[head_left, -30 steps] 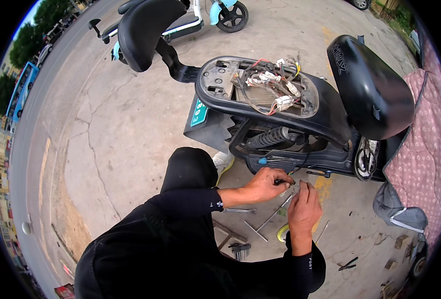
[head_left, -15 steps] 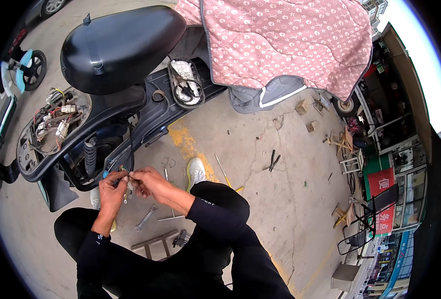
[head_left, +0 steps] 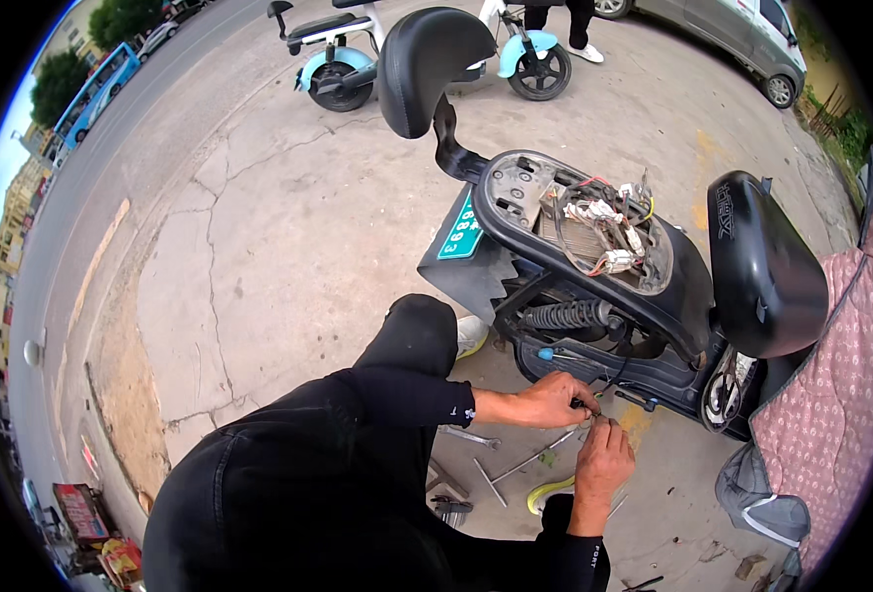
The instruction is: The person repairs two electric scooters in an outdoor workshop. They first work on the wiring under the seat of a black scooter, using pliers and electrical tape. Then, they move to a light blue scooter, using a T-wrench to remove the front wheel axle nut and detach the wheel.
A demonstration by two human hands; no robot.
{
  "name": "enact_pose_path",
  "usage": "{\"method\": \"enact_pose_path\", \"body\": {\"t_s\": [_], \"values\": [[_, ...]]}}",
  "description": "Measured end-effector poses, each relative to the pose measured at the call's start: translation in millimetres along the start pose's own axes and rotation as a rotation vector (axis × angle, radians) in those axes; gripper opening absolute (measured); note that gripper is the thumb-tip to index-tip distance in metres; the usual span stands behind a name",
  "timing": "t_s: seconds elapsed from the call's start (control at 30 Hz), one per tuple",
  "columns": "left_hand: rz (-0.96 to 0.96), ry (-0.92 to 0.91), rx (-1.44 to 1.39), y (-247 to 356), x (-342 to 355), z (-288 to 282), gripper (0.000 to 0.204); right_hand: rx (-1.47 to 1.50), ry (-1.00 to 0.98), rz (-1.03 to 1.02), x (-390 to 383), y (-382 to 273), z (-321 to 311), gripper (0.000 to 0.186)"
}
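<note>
Beside the lower side of a black electric scooter [head_left: 688, 281], both my hands are closed in a pinch. My left hand [head_left: 555, 400] holds thin wires [head_left: 597, 414] that come down from under the scooter's body. Fingertips of my right hand [head_left: 604, 459] grip the same wires from below, close to the left fingers. The wire ends are small and partly hidden by my fingers. Above them on the scooter, the opened rear compartment shows a tangle of wires and white connectors [head_left: 609, 232]. A coil-spring shock absorber [head_left: 567, 316] sits below that compartment.
The scooter's black seat [head_left: 767, 266] is tipped up, near a pink quilted cover [head_left: 821, 395]. A spanner [head_left: 474, 436] and a T-handle wrench [head_left: 491, 481] lie on the concrete by my feet. A white and blue scooter [head_left: 535, 64] and a person [head_left: 580, 30] stand farther back.
My head has turned left, so the scooter and my hands appear farther right, and the street has come into view. Both hands stay together on the wires.
</note>
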State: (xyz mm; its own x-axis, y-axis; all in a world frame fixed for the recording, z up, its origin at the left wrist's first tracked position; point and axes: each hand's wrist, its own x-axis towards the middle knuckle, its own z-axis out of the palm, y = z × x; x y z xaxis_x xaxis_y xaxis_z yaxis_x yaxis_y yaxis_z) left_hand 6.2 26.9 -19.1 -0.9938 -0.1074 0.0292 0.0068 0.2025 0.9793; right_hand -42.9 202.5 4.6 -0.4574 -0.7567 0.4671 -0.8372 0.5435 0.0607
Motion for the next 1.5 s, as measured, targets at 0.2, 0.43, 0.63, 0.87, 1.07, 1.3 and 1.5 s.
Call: {"method": "enact_pose_path", "body": {"t_s": [0.2,0.43,0.63,0.87,1.07,1.3,1.5], "values": [[-0.030,0.015,-0.109,1,-2,3,0.025,0.814,-0.112,0.627,5,-7,6,0.020],[-0.043,0.095,-0.130,-9,1,5,0.026,1.319,-0.165,1.088,15,-5,21,0.029],[-0.062,0.110,-0.117,-4,3,1,0.026,0.962,-0.096,0.766,17,-13,24,0.034],[-0.038,0.113,-0.163,-6,5,8,0.027,0.838,-0.059,0.746,22,-11,20,0.040],[-0.075,0.125,-0.205,5,3,5,0.028,0.673,0.038,0.659,28,-11,21,0.042],[-0.114,0.100,-0.201,14,2,-2,0.026,0.663,0.003,1.072,18,47,25,0.038],[-0.110,0.114,-0.197,-1,-1,-11,0.028,0.296,-0.520,0.559,10,29,27,0.044]]}}
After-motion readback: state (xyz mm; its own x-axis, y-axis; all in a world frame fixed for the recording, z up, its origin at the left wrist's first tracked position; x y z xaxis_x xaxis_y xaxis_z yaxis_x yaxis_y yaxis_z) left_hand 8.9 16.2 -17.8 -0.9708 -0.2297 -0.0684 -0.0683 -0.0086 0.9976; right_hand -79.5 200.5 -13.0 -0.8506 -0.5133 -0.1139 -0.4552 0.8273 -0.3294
